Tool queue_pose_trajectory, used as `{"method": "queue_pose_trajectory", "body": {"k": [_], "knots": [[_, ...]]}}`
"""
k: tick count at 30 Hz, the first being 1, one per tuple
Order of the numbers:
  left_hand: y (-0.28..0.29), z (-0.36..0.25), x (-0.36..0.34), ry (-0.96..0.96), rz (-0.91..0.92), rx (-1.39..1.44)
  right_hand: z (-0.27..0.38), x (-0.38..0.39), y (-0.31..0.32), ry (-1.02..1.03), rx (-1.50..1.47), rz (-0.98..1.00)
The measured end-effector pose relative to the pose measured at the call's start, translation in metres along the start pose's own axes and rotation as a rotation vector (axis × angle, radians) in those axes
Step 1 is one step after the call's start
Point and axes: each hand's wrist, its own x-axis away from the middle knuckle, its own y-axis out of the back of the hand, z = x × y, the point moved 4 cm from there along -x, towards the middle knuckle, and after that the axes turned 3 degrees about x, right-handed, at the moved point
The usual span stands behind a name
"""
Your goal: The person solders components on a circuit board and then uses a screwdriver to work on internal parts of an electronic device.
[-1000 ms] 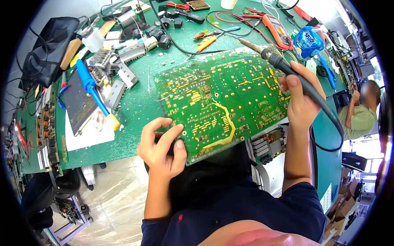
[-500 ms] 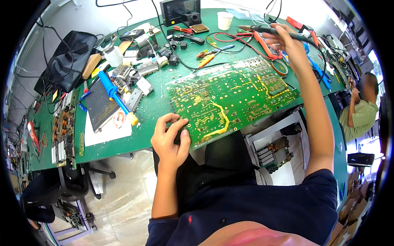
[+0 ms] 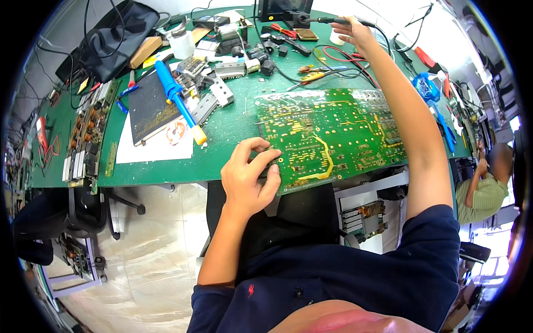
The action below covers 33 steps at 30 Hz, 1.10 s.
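Observation:
A large green circuit board (image 3: 350, 133) lies at the front edge of the green bench, its gold tracks facing up. My left hand (image 3: 250, 177) grips the board's left end, fingers curled at the edge. My right hand (image 3: 355, 36) is stretched toward the back of the bench, holding a soldering iron (image 3: 327, 20) with a dark handle and cable. The iron's tip end is by a small black device (image 3: 301, 20), above a white cup (image 3: 336, 40). Tweezers and yellow-handled tools (image 3: 311, 76) lie behind the board.
A blue desoldering pump (image 3: 169, 83) lies on a dark pad (image 3: 147, 105) over white paper (image 3: 155, 152). Metal parts, a multimeter (image 3: 41, 133), populated boards (image 3: 86, 139) and a black bag (image 3: 108, 39) crowd the bench (image 3: 222, 127). A co-worker (image 3: 480, 194) sits at the right.
My right hand has lifted off the board's right side and moved up and away with the soldering iron, to the back of the bench. My left hand stays on the board.

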Motion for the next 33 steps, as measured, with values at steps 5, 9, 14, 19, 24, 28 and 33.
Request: {"method": "queue_pose_trajectory", "body": {"k": [5,9,14,19,24,28,33], "knots": [[0.003,0.003,0.000,-0.012,-0.004,-0.031,-0.009,-0.031,-0.028,0.049,0.100,-0.049],[0.003,0.003,-0.003,-0.016,0.000,-0.032,-0.021,-0.048,-0.041,-0.005,0.127,-0.067],[0.006,0.005,-0.003,-0.016,0.008,-0.033,-0.046,-0.086,-0.058,-0.048,0.172,-0.024],[0.006,0.006,-0.003,-0.044,-0.007,-0.017,-0.063,-0.110,-0.064,-0.013,0.072,-0.133],[0.006,0.006,0.000,-0.050,-0.010,-0.026,-0.081,-0.108,-0.062,-0.152,-0.038,0.033],[0.007,0.007,0.000,-0.064,-0.025,-0.046,-0.068,-0.064,-0.083,-0.314,-0.410,0.111],[0.008,0.009,0.000,-0.043,-0.014,-0.063,-0.012,0.035,-0.116,-0.341,-0.406,0.260]]}}
